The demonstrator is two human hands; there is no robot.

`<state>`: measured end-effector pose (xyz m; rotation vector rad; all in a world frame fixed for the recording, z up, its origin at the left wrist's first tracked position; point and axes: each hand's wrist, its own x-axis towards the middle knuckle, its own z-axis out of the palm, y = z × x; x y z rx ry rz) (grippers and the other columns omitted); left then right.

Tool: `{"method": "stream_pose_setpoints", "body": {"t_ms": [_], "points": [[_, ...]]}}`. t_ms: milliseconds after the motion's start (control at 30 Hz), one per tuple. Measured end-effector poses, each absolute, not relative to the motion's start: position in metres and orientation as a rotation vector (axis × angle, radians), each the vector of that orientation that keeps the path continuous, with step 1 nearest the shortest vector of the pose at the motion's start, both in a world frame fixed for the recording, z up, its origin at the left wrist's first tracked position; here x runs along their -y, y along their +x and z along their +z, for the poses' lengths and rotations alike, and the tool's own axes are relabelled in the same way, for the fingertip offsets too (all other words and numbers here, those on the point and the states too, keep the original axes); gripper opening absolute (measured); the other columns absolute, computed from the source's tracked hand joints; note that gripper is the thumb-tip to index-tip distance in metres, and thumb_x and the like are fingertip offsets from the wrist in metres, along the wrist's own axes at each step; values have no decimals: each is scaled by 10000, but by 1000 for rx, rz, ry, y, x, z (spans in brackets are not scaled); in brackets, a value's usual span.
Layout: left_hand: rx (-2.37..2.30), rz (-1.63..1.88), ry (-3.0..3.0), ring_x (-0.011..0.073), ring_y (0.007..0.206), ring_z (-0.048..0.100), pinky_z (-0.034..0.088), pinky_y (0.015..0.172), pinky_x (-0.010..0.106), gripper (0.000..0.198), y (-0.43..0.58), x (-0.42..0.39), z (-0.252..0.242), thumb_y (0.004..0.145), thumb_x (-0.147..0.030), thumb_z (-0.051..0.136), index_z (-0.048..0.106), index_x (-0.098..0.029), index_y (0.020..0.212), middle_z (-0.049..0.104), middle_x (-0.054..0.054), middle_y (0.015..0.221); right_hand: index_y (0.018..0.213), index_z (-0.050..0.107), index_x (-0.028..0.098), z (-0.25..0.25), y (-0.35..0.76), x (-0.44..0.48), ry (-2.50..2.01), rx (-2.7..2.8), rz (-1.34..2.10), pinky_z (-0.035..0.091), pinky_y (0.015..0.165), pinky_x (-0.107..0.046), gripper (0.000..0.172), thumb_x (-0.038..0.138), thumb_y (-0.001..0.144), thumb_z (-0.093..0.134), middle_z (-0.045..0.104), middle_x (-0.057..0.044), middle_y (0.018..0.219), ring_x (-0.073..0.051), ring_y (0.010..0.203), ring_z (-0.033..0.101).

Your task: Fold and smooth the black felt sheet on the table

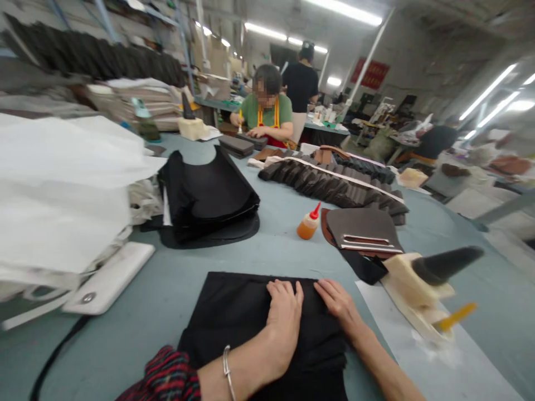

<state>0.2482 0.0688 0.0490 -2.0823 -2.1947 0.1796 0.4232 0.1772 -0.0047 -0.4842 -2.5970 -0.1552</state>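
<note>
Far left: heap of white fabric [62, 189] piled on desk [137, 328], white board [109, 283] beneath. Centre left: stack of black cut pieces [209, 195]. Front centre: black cloth panel [234, 312] flat on desk; left hand [284, 320] and right hand [340, 303] side by side, both released, palms pressed flat on panel's right part, grasping nothing. Beyond: orange glue bottle [308, 225], row of dark folded pieces [334, 186]. Right: brown leather piece [361, 229], cream stand with dark horn [422, 284], yellow brush [455, 316]. Opposite: seated co-worker [267, 114].
</note>
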Motion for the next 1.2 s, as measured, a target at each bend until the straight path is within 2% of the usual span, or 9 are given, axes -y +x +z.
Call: {"method": "stream_pose_setpoints", "body": {"t_ms": [67, 200, 467, 667, 800, 967, 1067, 1133, 1200], "points": [[2190, 168, -2014, 325, 1100, 610, 481, 910, 543, 506, 244, -67, 41, 859, -118, 446, 496, -201, 1356, 634, 224, 1179, 1219, 606, 163, -8, 436, -184, -517, 2598, -165, 555, 864, -442, 370, 92, 932, 385, 647, -140, 1132, -254, 1086, 574], [2132, 203, -1918, 329, 1145, 590, 453, 976, 547, 497, 248, -63, 30, 862, -194, 482, 492, -172, 1359, 629, 210, 1214, 1055, 660, 157, 7, 437, -192, -647, 2575, -202, 550, 833, -425, 344, 55, 904, 368, 641, -116, 1010, -241, 990, 581], [2216, -22, -1997, 332, 1217, 536, 450, 997, 569, 472, 219, -48, 26, 870, -236, 458, 525, -182, 1333, 608, 169, 1287, 1184, 603, 150, 20, 363, -166, -414, 2776, -121, 571, 774, -356, 450, -10, 834, 370, 637, -112, 1067, -224, 964, 585], [2394, 90, -1881, 346, 1297, 462, 435, 1015, 555, 556, 139, -2, 32, 832, -53, 344, 434, -58, 1381, 525, 215, 1381, 1220, 578, 118, 11, 396, -167, -545, 2746, -198, 560, 859, -390, 452, -17, 848, 359, 611, -129, 1126, -245, 1055, 553], [2424, 189, -1861, 322, 1263, 499, 466, 985, 480, 557, 115, 3, 39, 838, -1, 265, 471, -49, 1353, 557, 217, 1339, 1224, 576, 114, 16, 395, -162, -593, 2756, -243, 550, 852, -396, 418, 2, 871, 381, 612, -131, 1124, -250, 1037, 550], [2340, 191, -1966, 294, 1116, 597, 483, 921, 456, 646, 109, -4, 49, 821, 29, 265, 466, -227, 1380, 639, 170, 1172, 1231, 568, 121, 19, 391, -157, -637, 2775, -321, 522, 783, -385, 362, 53, 905, 425, 618, -131, 1119, -241, 958, 548], [2308, 241, -2007, 282, 1046, 625, 496, 872, 428, 672, 105, -8, 47, 800, 53, 247, 505, -236, 1350, 642, 173, 1153, 1208, 571, 121, 25, 390, -155, -705, 2812, -341, 492, 753, -364, 307, 102, 915, 479, 626, -119, 1063, -223, 914, 539], [2306, 266, -2052, 281, 1024, 631, 496, 860, 420, 679, 102, -11, 38, 781, 53, 264, 506, -231, 1349, 619, 181, 1207, 1135, 595, 125, 33, 384, -155, -725, 2880, -359, 471, 721, -353, 239, 137, 907, 524, 628, -95, 973, -212, 858, 531], [2361, 204, -2095, 302, 931, 645, 501, 801, 454, 659, 99, -15, 24, 772, 7, 302, 493, -224, 1359, 632, 189, 1142, 986, 620, 138, 40, 373, -156, -727, 2969, -386, 450, 697, -346, 117, 154, 898, 544, 609, -69, 872, -204, 806, 516]]}}
